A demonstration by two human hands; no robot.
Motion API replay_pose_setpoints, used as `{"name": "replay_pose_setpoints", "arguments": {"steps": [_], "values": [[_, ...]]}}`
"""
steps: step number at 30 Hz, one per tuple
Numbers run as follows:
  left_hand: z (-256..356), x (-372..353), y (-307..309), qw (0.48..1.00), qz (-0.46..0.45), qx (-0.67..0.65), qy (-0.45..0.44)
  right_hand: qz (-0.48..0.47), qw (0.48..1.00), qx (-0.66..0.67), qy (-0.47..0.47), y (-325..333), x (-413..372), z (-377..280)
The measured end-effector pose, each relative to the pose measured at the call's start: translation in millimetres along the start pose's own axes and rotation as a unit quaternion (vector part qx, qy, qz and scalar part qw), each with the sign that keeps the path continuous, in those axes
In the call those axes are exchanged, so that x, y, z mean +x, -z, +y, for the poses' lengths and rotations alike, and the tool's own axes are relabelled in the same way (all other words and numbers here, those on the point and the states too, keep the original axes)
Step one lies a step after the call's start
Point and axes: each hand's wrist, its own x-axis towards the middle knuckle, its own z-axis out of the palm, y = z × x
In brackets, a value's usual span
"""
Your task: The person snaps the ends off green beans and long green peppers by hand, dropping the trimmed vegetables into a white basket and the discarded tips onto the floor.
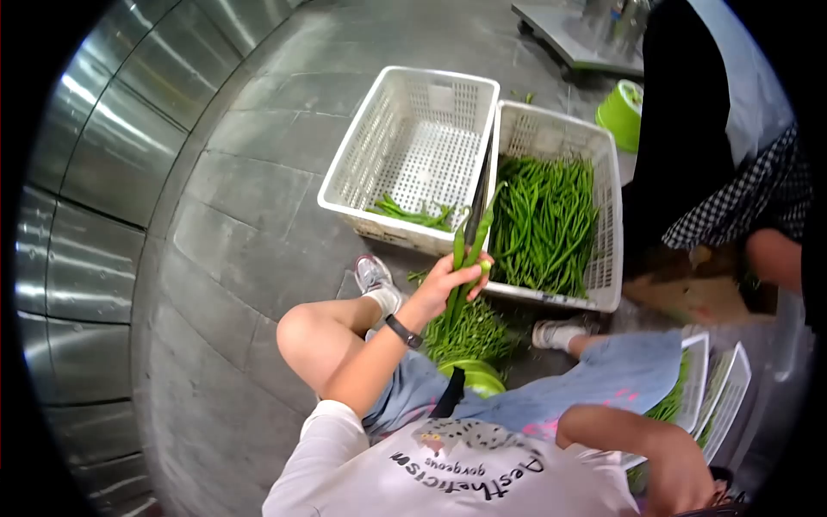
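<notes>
My left hand (457, 280) is raised in front of my body, its fingers wrapped round a few long green chili peppers (479, 233). Right behind it stands a white plastic crate (607, 215) with a thick heap of green chili peppers (543, 233). Beside that is a second white crate (353, 164), where only some peppers (413, 213) lie along the near end. Below my left hand, thin green bits (469, 334) are heaped over a bright green tub (482, 376). My right hand (685, 491) is low at the bottom right edge, its fingers blurred and partly hidden by dark shapes.
White baskets (728, 401) with green peppers stand to my right. Another person's dark clothing and checked cloth (732, 194) fill the right side, beside a cardboard piece (689, 297). Farther back are a green bucket (622, 112) and a low trolley (586, 39). Metal panels (121, 146) line the left.
</notes>
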Motion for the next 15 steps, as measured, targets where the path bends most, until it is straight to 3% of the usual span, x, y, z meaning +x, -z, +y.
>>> {"name": "replay_pose_setpoints", "arguments": {"steps": [3, 6, 8, 9, 10, 15], "values": [[7, -2, -1, 1.0, -0.029, 0.01, 0.0, 0.08, 0.973, -0.019, -0.215, 24, -40, -1], [8, -5, -6, 0.998, -0.057, 0.036, -0.001, 0.252, 0.867, -0.16, -0.399, 67, -76, 24], [3, -7, -7, 0.994, -0.084, 0.067, 0.012, 0.321, 0.74, -0.411, -0.425, 115, -69, 71], [0, -8, -8, 0.992, -0.096, 0.083, 0.022, 0.331, 0.721, -0.449, -0.412, 133, -71, 84], [0, -8, -8, 0.988, -0.109, 0.101, 0.031, 0.405, 0.738, -0.351, -0.41, 152, -76, 89], [-9, -12, -1, 0.973, -0.124, 0.186, 0.051, 0.355, 0.708, -0.417, -0.445, 162, -86, 101]]}}
